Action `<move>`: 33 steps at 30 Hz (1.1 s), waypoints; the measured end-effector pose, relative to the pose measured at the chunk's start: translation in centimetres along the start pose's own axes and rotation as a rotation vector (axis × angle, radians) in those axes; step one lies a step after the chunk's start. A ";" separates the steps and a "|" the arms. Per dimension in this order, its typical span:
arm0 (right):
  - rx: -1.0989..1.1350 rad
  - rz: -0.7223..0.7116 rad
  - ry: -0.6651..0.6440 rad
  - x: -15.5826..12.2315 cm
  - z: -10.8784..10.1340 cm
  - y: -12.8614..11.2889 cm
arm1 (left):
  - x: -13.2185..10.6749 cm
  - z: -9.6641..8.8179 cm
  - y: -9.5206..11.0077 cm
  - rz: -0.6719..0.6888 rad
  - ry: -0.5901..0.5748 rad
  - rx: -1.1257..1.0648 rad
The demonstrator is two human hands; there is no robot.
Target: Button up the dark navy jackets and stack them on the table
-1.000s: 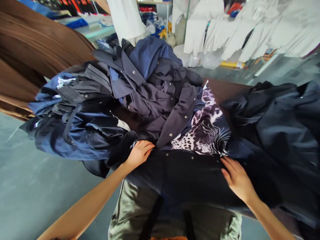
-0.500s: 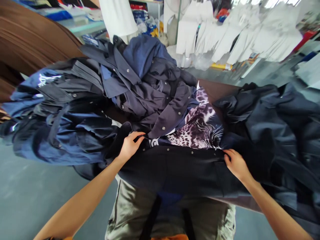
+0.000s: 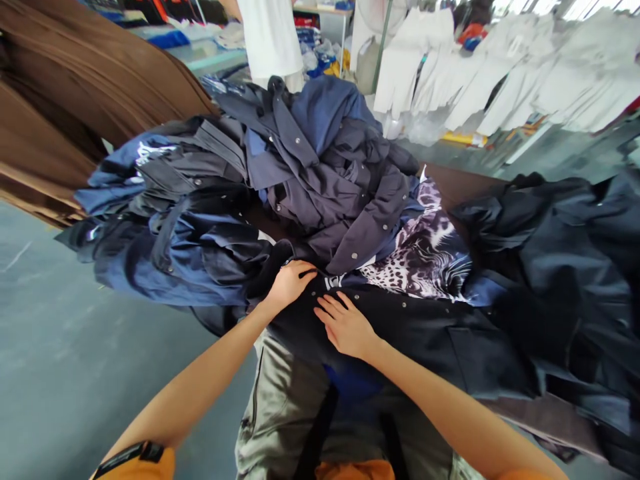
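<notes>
A dark jacket [image 3: 415, 333] with snaps along its front edge lies in front of me. My left hand [image 3: 293, 285] is closed on its edge near the collar, fingertips pinching the cloth. My right hand [image 3: 347, 327] rests on the same jacket just to the right, palm down with fingers spread, holding nothing. Beyond the snap edge shows a patterned lining [image 3: 425, 260] in black, white and purple. A white-printed label [image 3: 334, 282] lies between the two hands, at the neck.
A heap of dark and navy jackets [image 3: 320, 167] lies behind and to the left. More dark garments [image 3: 575, 247] lie to the right. Brown cloth [image 3: 100, 93] hangs at the far left. White garments [image 3: 480, 73] hang at the back, and a person in a white top [image 3: 273, 40] stands behind the heap.
My right hand has let go of the jacket's edge on the right and moved left, close to my left hand. The left hand keeps its hold near the collar. The view has shifted left.
</notes>
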State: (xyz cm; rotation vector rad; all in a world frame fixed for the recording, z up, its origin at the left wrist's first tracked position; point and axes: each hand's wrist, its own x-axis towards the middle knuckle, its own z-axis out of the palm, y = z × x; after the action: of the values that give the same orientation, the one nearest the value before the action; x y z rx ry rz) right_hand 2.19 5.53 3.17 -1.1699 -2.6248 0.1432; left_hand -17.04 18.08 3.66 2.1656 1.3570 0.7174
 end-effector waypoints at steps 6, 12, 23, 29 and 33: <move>-0.005 -0.001 -0.114 -3.8 -0.7 -1.6 | -1.9 1.7 1.7 0.142 -0.026 0.170; 0.024 0.022 -0.051 -5.4 -0.3 -1.5 | -2.2 1.6 0.6 0.205 -0.046 0.538; -0.013 0.041 -0.018 -0.5 -1.2 -1.4 | -5.3 2.4 3.5 0.245 -0.140 0.681; -0.063 0.050 0.070 -1.2 1.1 -0.7 | -2.7 1.9 2.5 0.239 -0.169 0.737; -0.078 0.045 0.008 -1.2 1.3 -0.6 | -0.8 0.8 1.2 0.177 -0.112 0.726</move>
State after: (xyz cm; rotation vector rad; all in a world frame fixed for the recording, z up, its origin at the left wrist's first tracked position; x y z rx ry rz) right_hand 2.13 4.22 1.78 -1.2526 -2.6196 0.0445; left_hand -16.01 16.76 3.64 2.8561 1.5358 0.1477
